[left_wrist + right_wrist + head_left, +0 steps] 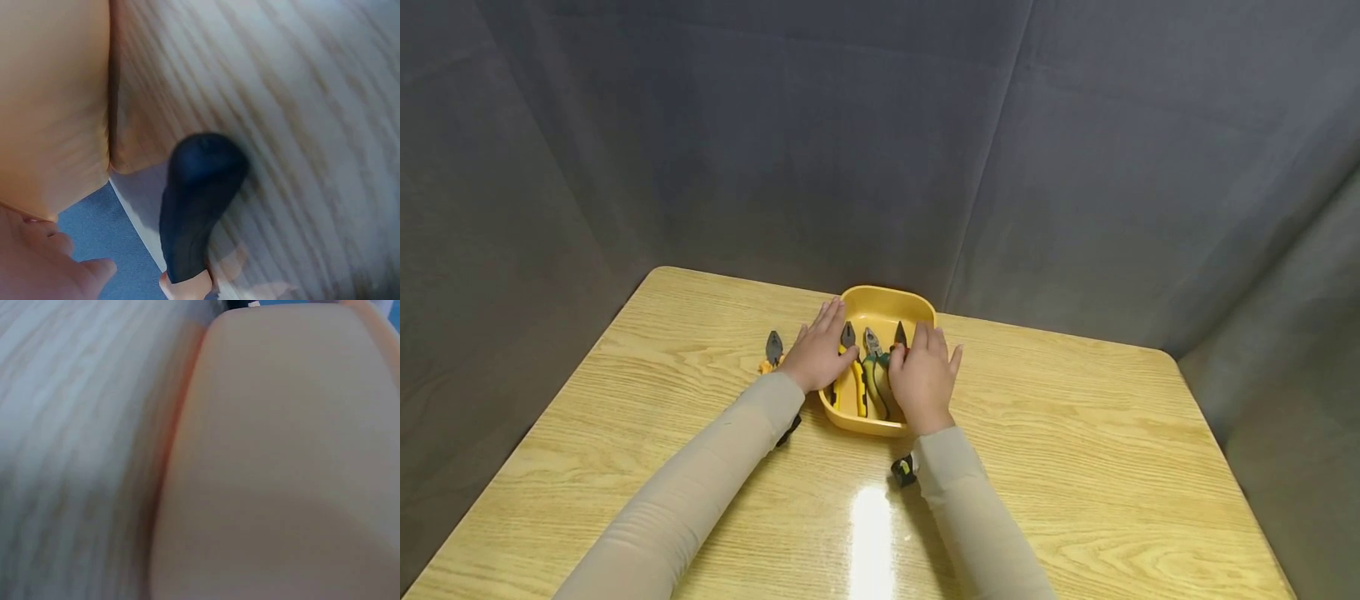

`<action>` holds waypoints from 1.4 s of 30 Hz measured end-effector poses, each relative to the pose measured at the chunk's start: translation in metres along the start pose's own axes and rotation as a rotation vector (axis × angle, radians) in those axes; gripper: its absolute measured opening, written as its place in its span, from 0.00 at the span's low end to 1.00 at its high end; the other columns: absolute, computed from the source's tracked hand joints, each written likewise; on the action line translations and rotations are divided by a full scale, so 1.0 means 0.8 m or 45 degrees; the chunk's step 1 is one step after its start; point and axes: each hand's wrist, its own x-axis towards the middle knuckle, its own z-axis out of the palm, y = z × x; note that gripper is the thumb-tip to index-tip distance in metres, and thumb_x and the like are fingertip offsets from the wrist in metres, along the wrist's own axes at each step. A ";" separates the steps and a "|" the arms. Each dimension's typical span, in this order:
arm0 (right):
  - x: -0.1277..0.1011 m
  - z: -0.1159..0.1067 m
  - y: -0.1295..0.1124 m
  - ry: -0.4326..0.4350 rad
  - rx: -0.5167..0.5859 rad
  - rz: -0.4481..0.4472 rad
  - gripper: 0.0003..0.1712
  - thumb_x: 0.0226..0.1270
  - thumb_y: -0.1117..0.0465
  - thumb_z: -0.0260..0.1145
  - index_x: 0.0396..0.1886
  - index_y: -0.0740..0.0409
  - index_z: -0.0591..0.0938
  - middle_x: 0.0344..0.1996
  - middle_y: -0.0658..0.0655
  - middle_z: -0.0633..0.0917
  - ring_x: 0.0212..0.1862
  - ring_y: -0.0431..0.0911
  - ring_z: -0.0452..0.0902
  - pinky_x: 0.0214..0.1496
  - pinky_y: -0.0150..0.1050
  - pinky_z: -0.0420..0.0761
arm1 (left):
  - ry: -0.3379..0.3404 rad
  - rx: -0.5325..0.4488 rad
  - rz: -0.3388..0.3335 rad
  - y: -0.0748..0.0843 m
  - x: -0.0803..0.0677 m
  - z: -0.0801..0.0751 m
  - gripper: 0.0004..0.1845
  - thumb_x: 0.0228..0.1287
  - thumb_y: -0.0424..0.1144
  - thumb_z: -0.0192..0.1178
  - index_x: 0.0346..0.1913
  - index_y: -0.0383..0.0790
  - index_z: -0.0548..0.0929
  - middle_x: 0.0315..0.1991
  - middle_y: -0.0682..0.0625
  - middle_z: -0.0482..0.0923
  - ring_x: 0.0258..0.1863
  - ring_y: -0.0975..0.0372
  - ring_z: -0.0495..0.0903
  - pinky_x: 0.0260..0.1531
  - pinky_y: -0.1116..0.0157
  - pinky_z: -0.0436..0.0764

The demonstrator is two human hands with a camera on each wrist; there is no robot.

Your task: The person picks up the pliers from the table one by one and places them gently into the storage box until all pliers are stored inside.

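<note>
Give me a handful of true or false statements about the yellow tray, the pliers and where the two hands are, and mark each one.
1. The yellow tray stands on a wooden table. True.
2. The tray is empty. False: several pliers lie in it, among them a yellow-handled pair and a green-handled pair.
3. The left hand rests at the tray's left edge and the right hand at its right side. True.
4. All pliers are inside the tray. False: one pair lies on the table, left of the left hand.
5. The table stands before a grey cloth backdrop. True.
</note>
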 end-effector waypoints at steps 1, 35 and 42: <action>0.001 -0.001 0.000 -0.032 0.001 0.004 0.33 0.79 0.53 0.55 0.74 0.69 0.66 0.73 0.67 0.68 0.76 0.61 0.60 0.75 0.68 0.50 | 0.001 -0.002 0.000 0.000 0.000 0.000 0.42 0.80 0.52 0.49 0.82 0.37 0.41 0.83 0.44 0.35 0.81 0.53 0.35 0.76 0.41 0.45; 0.009 -0.029 0.050 -0.544 -0.078 -0.151 0.59 0.73 0.23 0.38 0.82 0.61 0.35 0.82 0.60 0.38 0.82 0.54 0.31 0.77 0.64 0.33 | 0.008 -0.013 0.004 -0.001 -0.001 0.002 0.42 0.79 0.51 0.49 0.82 0.37 0.40 0.83 0.44 0.34 0.81 0.53 0.35 0.75 0.41 0.45; 0.008 -0.025 0.052 -0.505 -0.069 -0.165 0.59 0.72 0.22 0.35 0.82 0.62 0.36 0.82 0.60 0.39 0.82 0.54 0.32 0.77 0.64 0.34 | 0.019 -0.019 0.015 -0.002 0.000 0.002 0.42 0.80 0.51 0.49 0.82 0.37 0.41 0.83 0.44 0.35 0.81 0.52 0.35 0.76 0.41 0.45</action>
